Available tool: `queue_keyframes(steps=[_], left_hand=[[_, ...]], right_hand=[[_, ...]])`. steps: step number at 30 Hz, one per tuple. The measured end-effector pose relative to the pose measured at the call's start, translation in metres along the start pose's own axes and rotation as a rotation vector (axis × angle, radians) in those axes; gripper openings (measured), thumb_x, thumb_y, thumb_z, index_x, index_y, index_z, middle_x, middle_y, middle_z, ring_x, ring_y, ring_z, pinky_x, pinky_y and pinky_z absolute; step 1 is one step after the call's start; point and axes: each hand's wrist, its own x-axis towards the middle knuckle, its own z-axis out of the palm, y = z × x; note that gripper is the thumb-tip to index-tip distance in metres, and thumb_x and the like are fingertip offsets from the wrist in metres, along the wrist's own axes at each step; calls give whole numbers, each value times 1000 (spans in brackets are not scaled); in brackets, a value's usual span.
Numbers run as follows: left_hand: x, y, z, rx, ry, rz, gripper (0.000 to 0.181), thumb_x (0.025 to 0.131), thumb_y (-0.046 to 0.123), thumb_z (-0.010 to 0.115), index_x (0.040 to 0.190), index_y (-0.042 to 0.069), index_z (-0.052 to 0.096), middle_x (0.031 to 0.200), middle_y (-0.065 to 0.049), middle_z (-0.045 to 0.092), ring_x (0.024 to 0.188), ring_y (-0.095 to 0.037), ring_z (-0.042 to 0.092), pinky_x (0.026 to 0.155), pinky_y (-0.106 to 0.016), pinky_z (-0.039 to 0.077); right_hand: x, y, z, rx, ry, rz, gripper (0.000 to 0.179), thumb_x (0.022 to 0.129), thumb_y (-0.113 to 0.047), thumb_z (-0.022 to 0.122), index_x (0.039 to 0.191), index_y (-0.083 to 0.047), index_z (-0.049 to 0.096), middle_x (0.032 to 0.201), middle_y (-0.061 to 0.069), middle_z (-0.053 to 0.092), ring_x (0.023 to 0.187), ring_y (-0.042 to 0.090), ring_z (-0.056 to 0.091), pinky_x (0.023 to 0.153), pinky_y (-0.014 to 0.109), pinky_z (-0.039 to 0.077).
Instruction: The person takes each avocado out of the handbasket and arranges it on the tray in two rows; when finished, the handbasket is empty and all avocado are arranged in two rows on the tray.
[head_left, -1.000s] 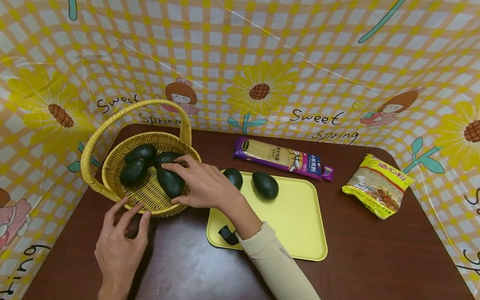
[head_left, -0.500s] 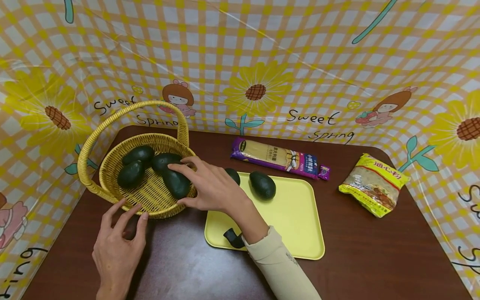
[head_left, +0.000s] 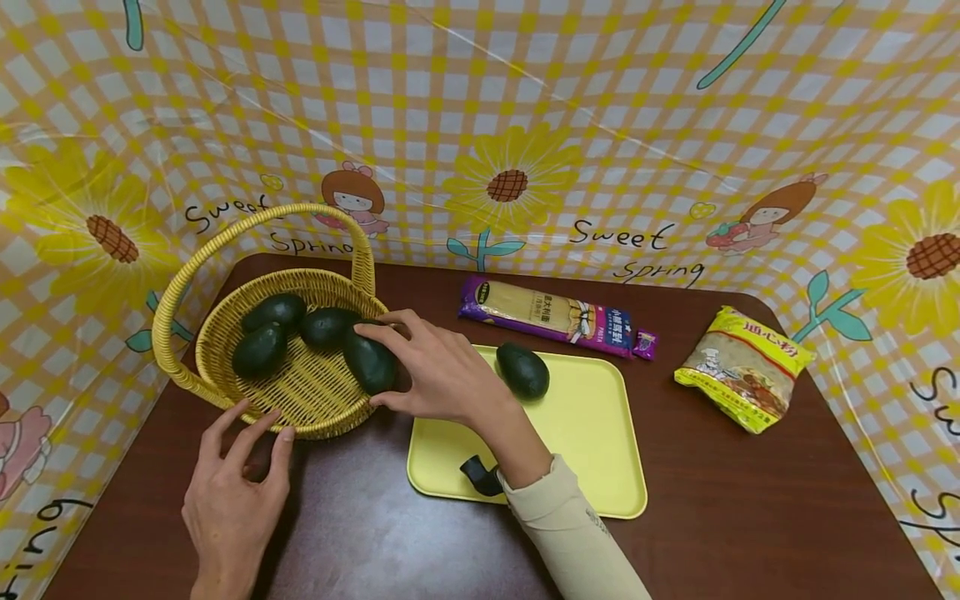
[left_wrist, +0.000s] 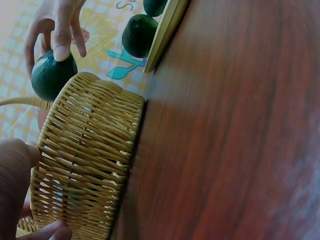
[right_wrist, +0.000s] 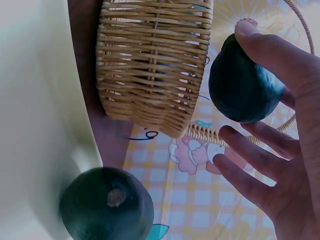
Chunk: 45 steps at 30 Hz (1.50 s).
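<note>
My right hand holds a dark green avocado between thumb and fingers, at the right rim of the yellow wicker basket. From the right wrist, this avocado shows beyond the basket's rim, the thumb across its narrow end. Three more avocados lie in the basket: one in front at the left, one behind it, another towards the middle. At the basket's near rim is my left hand; in the left wrist view its thumb meets the rim and a fingertip lies against the outer wall.
A pale yellow tray stands right of the basket; an avocado lies on it, and the right hand hides another in the head view. Behind lies a purple pasta packet. A yellow bag of noodles lies far right. Patterned cloth surrounds the table.
My right hand has shifted right with the avocado, from inside the basket to its right rim, separating it from the middle avocado. My left hand has stayed at the near rim.
</note>
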Motion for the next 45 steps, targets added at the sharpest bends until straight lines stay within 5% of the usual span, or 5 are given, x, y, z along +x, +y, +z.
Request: queue_keyframes(steps=[10, 19, 26, 37, 45], left_hand=[[0, -1, 0, 7, -1, 4, 28, 96, 28, 85, 122, 17, 84, 145, -7, 67, 61, -26, 73, 52, -23, 46], [-1, 1, 2, 3, 6, -5, 29, 97, 28, 83, 123, 15, 84, 146, -8, 66, 61, -29, 73, 51, -40, 51], [-1, 0, 0, 20, -1, -12, 29, 96, 30, 84, 123, 18, 84, 146, -7, 67, 64, -28, 73, 55, -21, 46], [-2, 1, -1, 23, -7, -25, 29, 96, 30, 85, 122, 18, 84, 146, -6, 66, 65, -27, 73, 60, -9, 40], [-2, 1, -2, 23, -16, -26, 30, 96, 30, 84, 123, 18, 84, 146, -7, 66, 64, -28, 73, 56, -15, 43]], right_hand=[[-12, 7, -9, -11, 6, 13, 86, 90, -52, 87, 161, -26, 48, 152, 9, 54, 79, 15, 62, 59, 29, 48], [-20, 14, -17, -38, 19, 32, 88, 88, -55, 88, 161, -27, 49, 151, 7, 55, 77, 16, 62, 63, 32, 49], [-28, 16, -18, -15, 16, 62, 87, 87, -53, 89, 161, -27, 50, 150, 8, 56, 85, 18, 65, 65, 33, 51], [-40, 24, -21, -24, 17, 91, 87, 87, -53, 89, 160, -28, 49, 149, 6, 56, 94, 21, 69, 71, 36, 55], [-52, 32, -27, -4, 41, 130, 86, 85, -48, 92, 158, -27, 53, 147, 6, 56, 103, 23, 69, 75, 41, 57]])
